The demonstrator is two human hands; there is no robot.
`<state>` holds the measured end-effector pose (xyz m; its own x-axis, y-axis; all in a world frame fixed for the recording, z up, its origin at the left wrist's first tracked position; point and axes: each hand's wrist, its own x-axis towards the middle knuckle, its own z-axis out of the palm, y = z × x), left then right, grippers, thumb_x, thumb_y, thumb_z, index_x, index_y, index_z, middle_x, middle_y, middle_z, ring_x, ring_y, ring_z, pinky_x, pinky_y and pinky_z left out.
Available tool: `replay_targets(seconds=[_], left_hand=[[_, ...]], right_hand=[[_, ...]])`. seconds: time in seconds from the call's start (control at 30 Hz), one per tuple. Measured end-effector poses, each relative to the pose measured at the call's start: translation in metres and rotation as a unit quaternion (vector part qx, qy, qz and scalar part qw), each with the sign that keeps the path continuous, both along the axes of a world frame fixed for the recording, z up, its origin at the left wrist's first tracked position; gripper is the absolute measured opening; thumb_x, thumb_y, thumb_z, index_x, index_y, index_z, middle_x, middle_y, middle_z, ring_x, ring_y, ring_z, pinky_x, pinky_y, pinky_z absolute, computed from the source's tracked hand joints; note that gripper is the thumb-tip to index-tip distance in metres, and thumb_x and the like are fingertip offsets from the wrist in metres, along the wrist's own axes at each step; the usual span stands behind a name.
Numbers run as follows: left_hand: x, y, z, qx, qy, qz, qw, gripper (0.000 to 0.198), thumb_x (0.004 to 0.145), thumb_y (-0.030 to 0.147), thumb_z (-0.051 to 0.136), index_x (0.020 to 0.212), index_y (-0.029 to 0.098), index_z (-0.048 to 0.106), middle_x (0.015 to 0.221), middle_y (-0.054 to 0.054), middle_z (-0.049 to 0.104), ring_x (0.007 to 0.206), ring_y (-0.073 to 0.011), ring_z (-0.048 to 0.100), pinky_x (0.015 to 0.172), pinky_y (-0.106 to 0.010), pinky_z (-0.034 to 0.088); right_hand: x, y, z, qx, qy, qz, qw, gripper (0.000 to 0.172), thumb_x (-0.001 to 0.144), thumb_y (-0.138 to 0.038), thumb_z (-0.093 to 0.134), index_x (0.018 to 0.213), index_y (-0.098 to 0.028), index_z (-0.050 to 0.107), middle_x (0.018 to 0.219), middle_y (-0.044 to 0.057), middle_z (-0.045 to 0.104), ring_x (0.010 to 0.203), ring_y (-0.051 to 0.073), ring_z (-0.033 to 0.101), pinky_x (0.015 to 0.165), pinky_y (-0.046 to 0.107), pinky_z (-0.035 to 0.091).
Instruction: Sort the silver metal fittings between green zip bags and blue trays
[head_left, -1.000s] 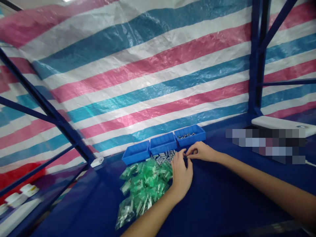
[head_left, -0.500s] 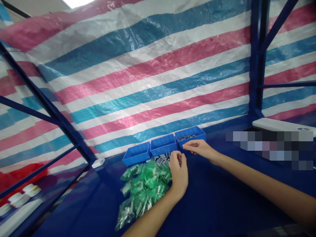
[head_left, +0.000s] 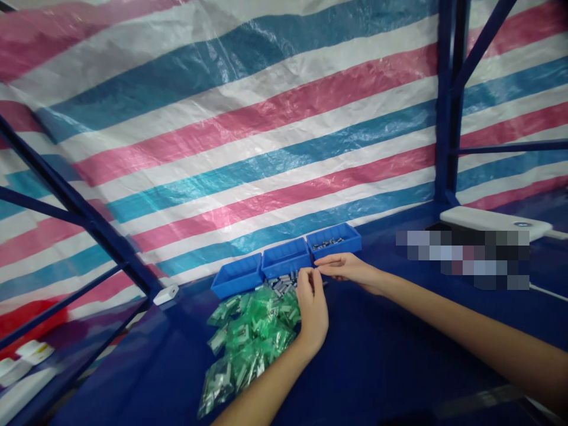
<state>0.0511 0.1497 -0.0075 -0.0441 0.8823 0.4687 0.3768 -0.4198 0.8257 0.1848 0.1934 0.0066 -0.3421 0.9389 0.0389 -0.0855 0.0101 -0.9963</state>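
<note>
My left hand [head_left: 313,310] is closed, its fingertips pinched upward beside a loose pile of small grey metal cylinders [head_left: 283,285]. My right hand [head_left: 350,271] reaches in from the right, also in a pinch, and its fingertips meet those of my left hand. Whatever sits between the fingers is hidden or too small to name. Left of my left hand lies a heap of clear green plastic bags [head_left: 252,331] with small pale and metal pieces inside. Just behind my right hand stands a blue bin [head_left: 350,241] with small metal parts in it.
Two more blue bins, a middle bin [head_left: 286,257] and a left bin [head_left: 237,275], continue the row along the striped sheet [head_left: 275,148]. A white box-shaped device [head_left: 166,294] lies at left. A white flat device [head_left: 492,220] is at right, near a blurred patch.
My right hand has moved left from the front of the right bin until its fingertips meet my left hand's. The whole view has shifted slightly.
</note>
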Motion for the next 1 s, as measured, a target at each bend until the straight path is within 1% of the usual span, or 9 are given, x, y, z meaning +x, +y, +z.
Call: replay_targets(seconds=[0.1, 0.27, 0.37, 0.47, 0.53, 0.6, 0.7, 0.83, 1.0], left_hand=[[0.0003, 0.0012, -0.0014, -0.004, -0.011, 0.004, 1.000, 0.025, 0.092, 0.039, 0.032, 0.080, 0.020, 0.043, 0.077, 0.001, 0.047, 0.076, -0.0144, 0.047, 0.074, -0.026, 0.036], [0.0010, 0.0021, -0.0031, -0.003, -0.017, -0.001, 1.000, 0.026, 0.093, 0.039, 0.032, 0.080, 0.020, 0.044, 0.078, 0.000, 0.047, 0.078, -0.0141, 0.046, 0.076, -0.026, 0.036], [0.0013, 0.0009, -0.0024, 0.001, -0.023, -0.007, 1.000, 0.026, 0.093, 0.040, 0.032, 0.080, 0.020, 0.044, 0.079, 0.001, 0.047, 0.077, -0.0139, 0.046, 0.075, -0.026, 0.036], [0.0014, -0.0010, -0.0013, 0.001, -0.029, 0.003, 1.000, 0.027, 0.093, 0.040, 0.032, 0.079, 0.020, 0.044, 0.077, 0.001, 0.046, 0.076, -0.0136, 0.045, 0.074, -0.025, 0.036], [0.0015, -0.0022, -0.0006, -0.002, -0.033, 0.015, 0.999, 0.027, 0.093, 0.040, 0.031, 0.079, 0.020, 0.043, 0.075, 0.001, 0.045, 0.073, -0.0135, 0.044, 0.072, -0.025, 0.036], [0.0018, -0.0030, -0.0001, 0.000, -0.039, 0.021, 0.999, 0.027, 0.093, 0.040, 0.031, 0.080, 0.020, 0.043, 0.074, 0.001, 0.045, 0.072, -0.0134, 0.044, 0.070, -0.025, 0.036], [0.0023, -0.0029, 0.0004, 0.003, -0.047, 0.018, 0.999, 0.027, 0.092, 0.040, 0.032, 0.079, 0.019, 0.043, 0.073, 0.001, 0.044, 0.070, -0.0132, 0.043, 0.068, -0.025, 0.036], [0.0029, -0.0015, 0.0004, -0.003, -0.053, 0.013, 0.998, 0.025, 0.092, 0.040, 0.033, 0.079, 0.020, 0.041, 0.074, 0.001, 0.043, 0.071, -0.0132, 0.043, 0.069, -0.024, 0.036], [0.0029, -0.0010, -0.0003, -0.012, -0.049, 0.023, 0.998, 0.016, 0.091, 0.035, 0.036, 0.083, 0.021, 0.038, 0.078, 0.001, 0.043, 0.075, -0.0132, 0.044, 0.073, -0.024, 0.036]], right_hand=[[0.0008, -0.0016, 0.0013, 0.005, 0.007, 0.003, 1.000, 0.039, 0.065, -0.034, 0.074, 0.101, -0.021, 0.068, 0.091, 0.004, 0.068, 0.067, 0.009, 0.055, 0.055, 0.020, 0.037], [0.0012, -0.0036, 0.0045, 0.038, 0.007, 0.004, 0.999, 0.037, 0.068, -0.034, 0.071, 0.102, -0.021, 0.066, 0.096, 0.005, 0.068, 0.074, 0.012, 0.059, 0.057, 0.022, 0.040], [0.0014, -0.0036, 0.0055, 0.058, 0.001, 0.006, 0.998, 0.038, 0.069, -0.035, 0.070, 0.103, -0.021, 0.066, 0.100, 0.006, 0.068, 0.082, 0.015, 0.061, 0.061, 0.024, 0.045], [0.0013, -0.0032, 0.0056, 0.077, 0.004, 0.008, 0.997, 0.038, 0.067, -0.035, 0.071, 0.101, -0.019, 0.066, 0.097, 0.006, 0.069, 0.086, 0.017, 0.063, 0.072, 0.029, 0.048], [0.0008, -0.0033, 0.0052, 0.088, 0.015, 0.015, 0.996, 0.039, 0.064, -0.034, 0.073, 0.099, -0.018, 0.067, 0.092, 0.006, 0.070, 0.086, 0.017, 0.064, 0.079, 0.032, 0.048], [-0.0002, -0.0037, 0.0045, 0.094, 0.024, 0.027, 0.995, 0.040, 0.062, -0.033, 0.074, 0.098, -0.017, 0.067, 0.087, 0.005, 0.071, 0.083, 0.017, 0.065, 0.083, 0.034, 0.048], [-0.0020, -0.0047, 0.0032, 0.099, 0.018, 0.038, 0.994, 0.040, 0.062, -0.032, 0.074, 0.098, -0.016, 0.067, 0.083, 0.004, 0.071, 0.079, 0.017, 0.065, 0.082, 0.035, 0.049], [-0.0032, -0.0049, 0.0016, 0.122, -0.009, 0.034, 0.992, 0.039, 0.062, -0.029, 0.073, 0.098, -0.016, 0.066, 0.079, 0.004, 0.071, 0.075, 0.016, 0.065, 0.078, 0.033, 0.050], [-0.0031, -0.0033, -0.0007, 0.160, -0.053, 0.024, 0.986, 0.038, 0.064, -0.029, 0.071, 0.099, -0.016, 0.066, 0.080, 0.005, 0.070, 0.074, 0.017, 0.065, 0.071, 0.029, 0.049]])
